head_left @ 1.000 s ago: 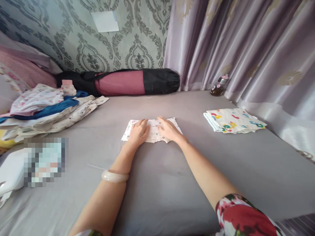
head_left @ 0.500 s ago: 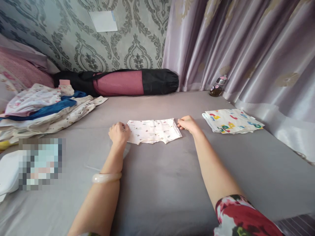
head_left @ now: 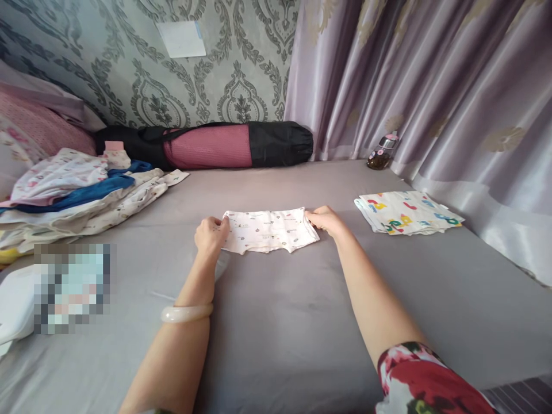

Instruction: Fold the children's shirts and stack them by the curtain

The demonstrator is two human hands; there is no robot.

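Observation:
A small white printed garment (head_left: pixel 268 230), folded into a flat rectangle, lies on the grey bed sheet (head_left: pixel 284 322) in front of me. My left hand (head_left: pixel 211 234) grips its left edge, fingers curled and thumb near the upper corner. At the opposite end, my right hand (head_left: pixel 324 219) pinches the upper right corner between thumb and fingers. The garment's near edge is uneven, with small points hanging toward me. Its exact kind cannot be made out in this fold. A pale bangle (head_left: pixel 187 313) circles my left forearm.
Right of the garment lies a folded cloth with colourful prints (head_left: pixel 411 213). A heap of clothes (head_left: pixel 81 187) fills the far left. Behind are a black and pink rolled bag (head_left: pixel 207 145) and a bottle (head_left: pixel 382 152) by the curtain (head_left: pixel 422 75). A white object (head_left: pixel 21 302) sits near left.
My right hand has moved slightly left and taken hold of the garment's right corner. The left hand has shifted a little right, onto the left edge. The garment has stayed in place.

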